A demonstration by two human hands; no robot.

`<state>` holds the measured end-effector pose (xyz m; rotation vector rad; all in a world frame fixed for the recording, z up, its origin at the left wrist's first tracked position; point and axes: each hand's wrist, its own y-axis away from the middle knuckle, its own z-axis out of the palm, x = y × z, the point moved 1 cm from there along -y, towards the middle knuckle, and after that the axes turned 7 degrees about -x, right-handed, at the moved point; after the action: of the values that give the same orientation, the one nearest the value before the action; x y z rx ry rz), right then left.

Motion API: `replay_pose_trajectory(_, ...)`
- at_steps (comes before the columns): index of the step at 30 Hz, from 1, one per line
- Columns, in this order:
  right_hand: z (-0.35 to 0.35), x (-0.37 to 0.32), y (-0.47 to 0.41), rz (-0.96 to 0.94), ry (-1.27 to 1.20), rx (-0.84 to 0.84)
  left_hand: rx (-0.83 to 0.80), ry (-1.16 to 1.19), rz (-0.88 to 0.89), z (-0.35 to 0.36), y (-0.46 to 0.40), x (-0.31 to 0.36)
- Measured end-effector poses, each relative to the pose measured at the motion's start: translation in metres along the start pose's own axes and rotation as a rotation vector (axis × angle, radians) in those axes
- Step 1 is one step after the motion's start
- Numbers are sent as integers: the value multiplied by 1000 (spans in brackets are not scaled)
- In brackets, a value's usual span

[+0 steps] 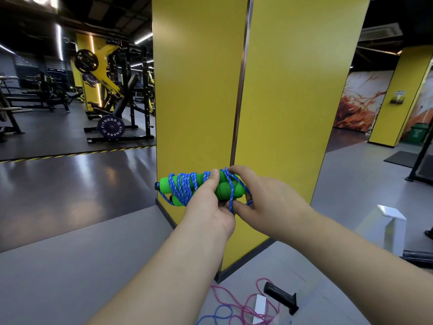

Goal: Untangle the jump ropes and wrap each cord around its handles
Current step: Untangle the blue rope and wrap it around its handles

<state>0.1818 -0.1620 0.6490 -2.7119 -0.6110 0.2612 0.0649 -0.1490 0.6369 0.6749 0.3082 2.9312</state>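
Observation:
Two green foam handles (225,187) lie side by side in front of me, with a blue cord (184,186) coiled around them. My left hand (208,207) grips the handles from below, its thumb pressed on top. At the right end of the bundle, my right hand (262,200) pinches a loop of the blue cord. On the floor below lies a loose pink cord (246,308), a further blue cord (219,311), a black handle (281,297) and a white handle (260,307).
A yellow pillar (281,102) stands directly ahead. Weight racks and plates (110,127) fill the back left. A white stand (391,221) and a dark bar (419,256) sit on the grey floor at right. A green bin (417,132) is far right.

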Motion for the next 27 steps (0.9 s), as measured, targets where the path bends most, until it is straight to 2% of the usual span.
replay_pose_trajectory(2, 2, 2, 0, 18, -23, -19, -32, -61, -27, 0, 2, 1)
replay_pose_trajectory(7, 5, 4, -1, 112, -456, -47, -103, -181, -135, 6, 8, 3)
replay_pose_trajectory(13, -2, 7, -8, 133, -528, -59, -141, -276, -173, 6, 8, 12)
replay_pose_trajectory(16, -7, 12, -8, 160, -562, -4, -127, -431, -121, 4, 13, 18)
replay_pose_trajectory(19, -14, 17, -8, 193, -636, 65, -14, -760, 129, 3, 18, 21)
replay_pose_trajectory(21, -19, 19, -7, 203, -665, 66, 39, -1094, 469, 1, 22, 28)
replay_pose_trajectory(24, -25, 19, -5, 207, -686, 42, -117, -1866, 1075, 3, 24, 35)
replay_pose_trajectory(26, -29, 16, -4, 181, -699, 6, -168, -2273, 1237, 3, 14, 39)
replay_pose_trajectory(27, -31, 14, -3, 156, -718, -14, -186, -2381, 1261, 5, 9, 40)
